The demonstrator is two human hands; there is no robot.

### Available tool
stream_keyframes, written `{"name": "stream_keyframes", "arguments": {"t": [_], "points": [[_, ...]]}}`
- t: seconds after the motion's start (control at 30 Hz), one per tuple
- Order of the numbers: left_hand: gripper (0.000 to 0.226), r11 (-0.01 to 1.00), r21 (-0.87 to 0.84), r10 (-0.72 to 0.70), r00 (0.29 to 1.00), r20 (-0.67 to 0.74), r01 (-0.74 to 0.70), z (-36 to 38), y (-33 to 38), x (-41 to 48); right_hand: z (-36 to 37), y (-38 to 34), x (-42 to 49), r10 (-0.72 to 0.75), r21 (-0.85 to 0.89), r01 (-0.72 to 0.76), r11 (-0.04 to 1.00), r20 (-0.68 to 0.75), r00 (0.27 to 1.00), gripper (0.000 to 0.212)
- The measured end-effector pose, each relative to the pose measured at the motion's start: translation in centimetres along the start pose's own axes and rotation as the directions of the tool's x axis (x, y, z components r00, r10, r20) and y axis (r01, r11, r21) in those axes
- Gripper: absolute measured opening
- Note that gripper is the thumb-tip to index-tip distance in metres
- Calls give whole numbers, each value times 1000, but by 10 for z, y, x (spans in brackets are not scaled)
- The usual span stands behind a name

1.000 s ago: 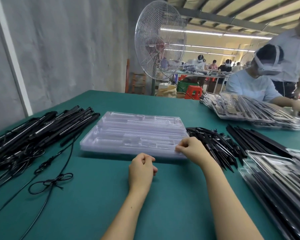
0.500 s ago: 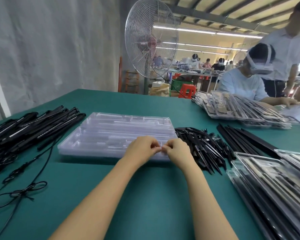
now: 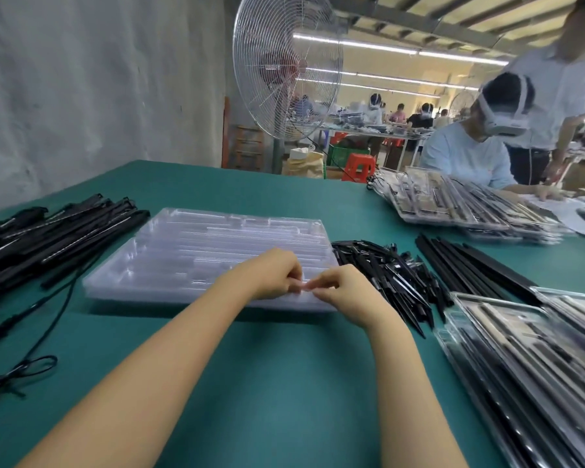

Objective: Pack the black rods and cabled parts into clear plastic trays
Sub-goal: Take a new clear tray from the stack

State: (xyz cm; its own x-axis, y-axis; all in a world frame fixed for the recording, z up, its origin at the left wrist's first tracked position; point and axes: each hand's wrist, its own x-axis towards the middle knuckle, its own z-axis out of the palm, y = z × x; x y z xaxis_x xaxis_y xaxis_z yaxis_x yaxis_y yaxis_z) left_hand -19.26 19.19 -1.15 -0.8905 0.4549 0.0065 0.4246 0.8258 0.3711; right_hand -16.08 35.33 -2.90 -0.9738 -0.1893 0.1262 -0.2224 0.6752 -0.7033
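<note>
On my far left the cabled parts [image 3: 48, 231] lie heaped on the green table [image 3: 284, 383], their bodies running from near-left to far-right, with a loose cable [image 3: 24, 369] trailing toward me. Next comes the stack of clear trays [image 3: 200, 251], flat on the table straight ahead of me, empty, its long axis running left to right and its moulded slots running the same way.

A second ago my left hand [image 3: 271, 275] was a loose fist on the cloth short of the stack, and only my right hand [image 3: 347, 293] was at the rim. Now the left has come up to meet it. Both hands have their fingers curled and are pinching the near edge of the stack, fingertips almost touching. I judge I am peeling the top tray free to fill it, though I cannot tell whether I have one sheet or several.

Just right of the stack lies a pile of short black pieces [image 3: 385, 275]. Beyond it the black rods [image 3: 470, 265] lie side by side, pointing from far-left to near-right. Filled trays [image 3: 520, 366] sit at my near right.
</note>
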Motion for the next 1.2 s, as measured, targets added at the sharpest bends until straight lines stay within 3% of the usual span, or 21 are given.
{"name": "stream_keyframes", "arguments": {"t": [0.13, 0.4, 0.6, 0.93, 1.2], "points": [[12, 972, -233, 15, 999, 29, -8, -3, -9, -4, -2, 0, -4, 46, 83, -46, 995, 1, 999, 19], [9, 953, -302, 18, 991, 135, 24, -7, -14, 1, -3, -7, -3, 100, 69, -99, 993, -4, 995, 17], [8, 970, -240, 16, 982, 189, 31, -11, -12, 6, -5, -6, -3, 107, 62, -109, 992, 34, 994, 18], [10, 998, -51, 51, 989, 138, -45, -11, -4, 8, -8, -7, -4, 101, 82, -106, 991, 67, 993, 20], [9, 996, -32, 92, 988, 124, -89, -15, 0, 1, -8, -9, -3, 112, 82, -116, 990, 55, 992, 19]]}}
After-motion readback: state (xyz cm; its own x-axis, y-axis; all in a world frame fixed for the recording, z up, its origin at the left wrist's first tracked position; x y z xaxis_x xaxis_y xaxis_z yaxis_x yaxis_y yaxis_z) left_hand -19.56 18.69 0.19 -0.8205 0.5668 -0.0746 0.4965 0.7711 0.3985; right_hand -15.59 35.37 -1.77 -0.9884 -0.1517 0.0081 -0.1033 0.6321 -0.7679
